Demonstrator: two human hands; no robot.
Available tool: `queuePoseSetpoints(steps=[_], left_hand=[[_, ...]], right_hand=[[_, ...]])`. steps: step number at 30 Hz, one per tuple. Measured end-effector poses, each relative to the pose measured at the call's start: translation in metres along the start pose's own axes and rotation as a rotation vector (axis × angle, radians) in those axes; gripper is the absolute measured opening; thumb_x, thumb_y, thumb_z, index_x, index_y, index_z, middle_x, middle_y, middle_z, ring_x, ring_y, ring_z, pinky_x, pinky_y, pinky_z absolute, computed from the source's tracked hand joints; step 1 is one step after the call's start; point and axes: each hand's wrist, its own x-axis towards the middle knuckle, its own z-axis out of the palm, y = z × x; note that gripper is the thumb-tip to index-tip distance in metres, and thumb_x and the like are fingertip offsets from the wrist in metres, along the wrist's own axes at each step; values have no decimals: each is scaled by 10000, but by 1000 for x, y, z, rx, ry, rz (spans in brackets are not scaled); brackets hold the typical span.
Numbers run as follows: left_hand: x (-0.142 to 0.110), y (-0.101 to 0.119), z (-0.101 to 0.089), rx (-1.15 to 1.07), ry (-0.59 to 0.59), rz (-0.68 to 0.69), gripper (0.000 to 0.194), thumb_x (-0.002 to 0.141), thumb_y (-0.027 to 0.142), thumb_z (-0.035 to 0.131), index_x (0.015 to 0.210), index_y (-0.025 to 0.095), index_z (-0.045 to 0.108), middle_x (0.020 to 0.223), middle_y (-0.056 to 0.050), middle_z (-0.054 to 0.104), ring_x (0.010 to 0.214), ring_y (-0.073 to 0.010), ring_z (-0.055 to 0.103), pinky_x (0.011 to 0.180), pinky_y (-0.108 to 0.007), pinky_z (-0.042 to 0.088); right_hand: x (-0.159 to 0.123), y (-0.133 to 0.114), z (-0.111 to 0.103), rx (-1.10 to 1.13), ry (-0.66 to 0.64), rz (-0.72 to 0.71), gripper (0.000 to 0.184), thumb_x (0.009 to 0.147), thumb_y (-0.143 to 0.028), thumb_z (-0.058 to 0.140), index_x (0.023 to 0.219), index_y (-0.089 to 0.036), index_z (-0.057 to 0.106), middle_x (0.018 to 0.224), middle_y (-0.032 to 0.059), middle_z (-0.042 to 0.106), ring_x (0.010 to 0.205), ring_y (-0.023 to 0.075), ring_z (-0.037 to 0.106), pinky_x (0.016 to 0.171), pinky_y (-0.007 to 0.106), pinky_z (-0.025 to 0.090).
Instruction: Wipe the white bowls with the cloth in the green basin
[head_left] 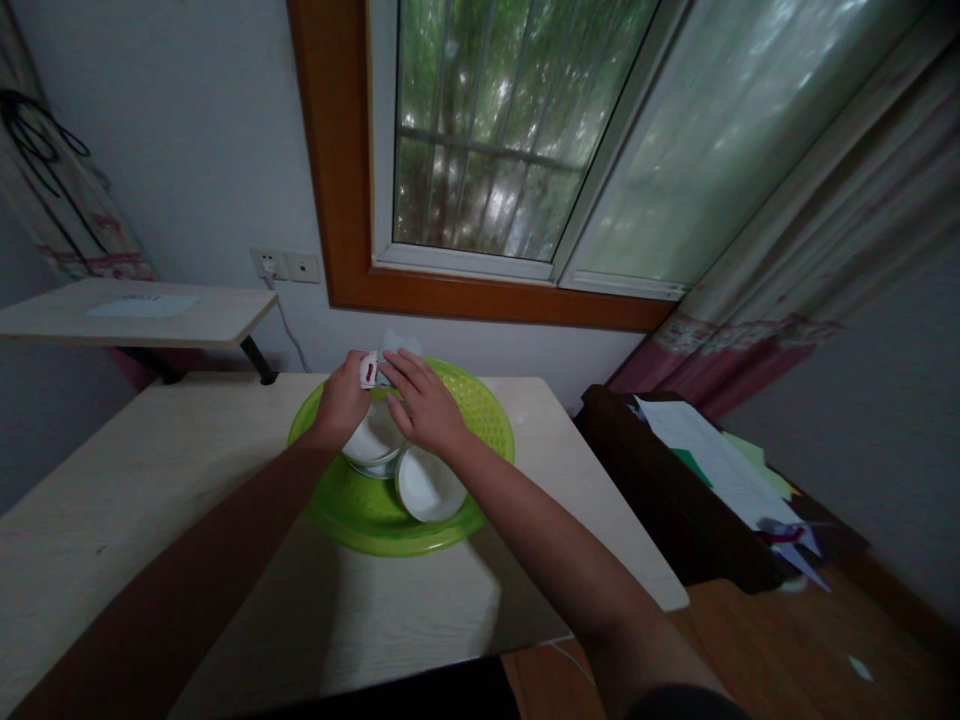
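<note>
Cloth, a small white rag with a red printed patch, sat bunched at the far rim of the round green perforated plastic basin, pinched between both hands above the bowls.

Left to right: a pale wooden side shelf on black brackets, with a sheet of paper on it, stood against the wall. The left hand had its fingers curled narrow round the near end of the cloth. Below it a shallow white ceramic bowl rested in the basin, seemingly stacked on another dish, though that was hard to tell. The right hand lay flatter, fingers spread over the cloth's other end and pressing it down; whether they closed on it I could not tell. A second white ceramic bowl lay nearer, just beside the first, on the basin's right side. The basin stood on the light wooden surface. Further right, a dark low cabinet with loose papers.

Handling, as judged: cloth soft, light, limp, no fixed shape; best gathered by a fold or corner, as a flat palm would only slide it. Bowls looked hard, smooth, breakable, likely slippery if wet; grip at the rim, thumb inside.
</note>
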Motion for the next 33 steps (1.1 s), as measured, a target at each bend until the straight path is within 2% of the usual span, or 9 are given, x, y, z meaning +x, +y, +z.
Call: queuePoseSetpoints(steps=[2,5,8,11,14,22,26,29,33], left_hand=[[1,-1,0,-31,28,-26,418,824,147,506,1237,197,538,1055,-107,718,912,-233,680,784,-323,506],[1,0,-2,-95,52,-38,448,802,126,517,1242,203,537,1070,-89,720,930,-219,674,805,-316,512],[1,2,-4,-133,47,-28,468,795,116,523,1255,205,532,1096,-87,717,967,-218,669,836,-320,513],[1,3,-4,-122,20,-18,463,803,117,522,1259,200,532,1097,-88,716,966,-219,670,837,-317,510],[0,4,-4,-97,-13,-2,452,817,122,520,1262,201,533,1101,-83,715,961,-212,669,835,-306,504],[-2,9,-4,-37,-89,57,374,865,174,525,1236,209,553,1107,-91,709,959,-209,661,833,-299,484],[-2,8,-4,-36,-95,84,345,879,191,512,1221,203,562,1071,-95,707,944,-205,657,828,-297,479],[-1,7,-3,-51,-56,72,370,858,156,505,1221,193,568,1072,-94,708,943,-209,659,827,-303,483],[0,4,-3,-94,10,34,442,812,112,505,1242,197,562,1093,-74,713,966,-207,662,839,-304,494]], right_hand=[[-1,7,0,51,71,108,483,1019,-317,410,1481,-181,426,1563,115,423,1478,219,345,1240,444,287],[-3,22,1,128,154,308,464,1039,-366,361,1424,-137,485,1451,159,546,1367,231,496,1182,422,373],[-7,32,4,186,130,401,474,1049,-432,326,1329,-139,572,1315,160,646,1266,243,584,1117,413,437],[-9,34,6,212,128,390,511,1043,-485,327,1368,-157,546,1345,154,631,1282,245,572,1120,416,431],[-9,31,5,208,136,319,528,1034,-498,351,1440,-184,478,1431,143,570,1332,246,527,1152,439,399],[-6,16,0,108,96,59,463,1027,-356,412,1477,-251,444,1514,90,492,1426,228,422,1210,477,334],[-3,9,0,82,66,-41,442,1007,-311,447,1440,-235,494,1487,95,518,1425,230,419,1207,478,338],[-1,9,-3,106,108,9,402,1012,-304,446,1402,-260,532,1447,77,555,1370,223,474,1179,475,367],[-2,20,-7,177,246,173,332,1034,-306,403,1277,-234,618,1289,91,651,1217,219,570,1087,442,440]])
